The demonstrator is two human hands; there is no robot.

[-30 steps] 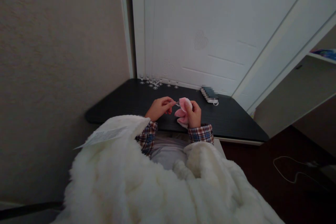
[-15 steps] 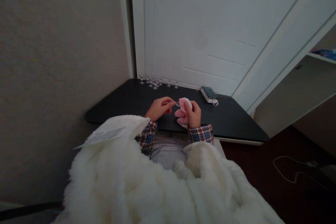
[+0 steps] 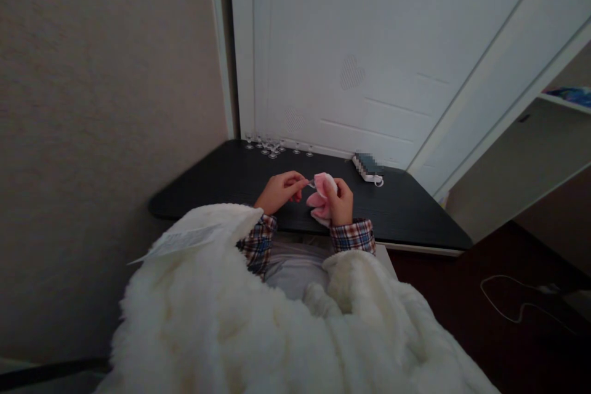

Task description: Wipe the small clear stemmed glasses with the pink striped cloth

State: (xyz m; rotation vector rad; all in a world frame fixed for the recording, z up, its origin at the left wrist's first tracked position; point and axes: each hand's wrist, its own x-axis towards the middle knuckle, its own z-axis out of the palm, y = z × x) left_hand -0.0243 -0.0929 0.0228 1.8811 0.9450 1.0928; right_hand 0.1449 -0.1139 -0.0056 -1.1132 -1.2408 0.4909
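Observation:
My left hand (image 3: 278, 191) pinches the thin end of a small clear stemmed glass (image 3: 311, 184) between thumb and finger. My right hand (image 3: 341, 204) is closed on a pink cloth (image 3: 317, 200) with pale edges, and a fold of it meets the other end of the glass. Most of that end is hidden by the cloth, whose lower folds hang beneath my right fingers. Both hands are above the near part of a black tabletop (image 3: 203, 180).
Several small stemmed glasses (image 3: 273, 151) stand along the back left edge by a white panel (image 3: 323, 43). A phone-like item with a white case and loop (image 3: 368, 167) lies at the back right. A white cable (image 3: 503, 314) lies on the floor at the right.

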